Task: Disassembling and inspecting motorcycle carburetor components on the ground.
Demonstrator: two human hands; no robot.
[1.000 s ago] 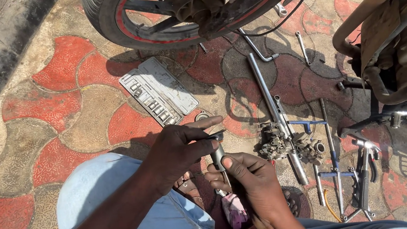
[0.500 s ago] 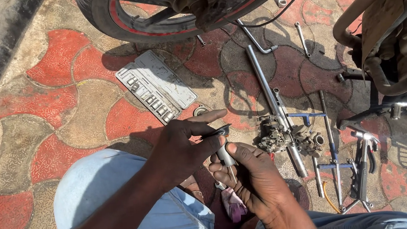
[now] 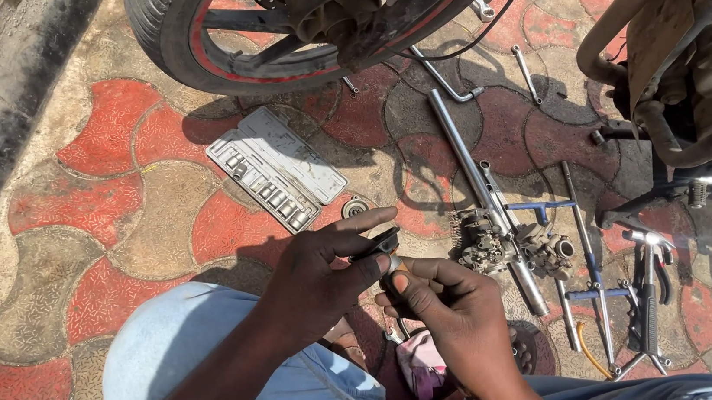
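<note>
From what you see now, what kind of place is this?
Probably an outdoor roadside motorcycle repair spot: red-and-tan patterned paving, a red-rimmed black motorcycle wheel, an open grey socket-set case, long metal wrenches.

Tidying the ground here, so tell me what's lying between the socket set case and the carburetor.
In the head view, a small round metal ring lies on the paving between the socket set case and the carburetor.

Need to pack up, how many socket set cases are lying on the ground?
1: an open grey socket case on the red-patterned paving, below the motorcycle wheel, ahead of the left hand. Others may be hidden.
</note>
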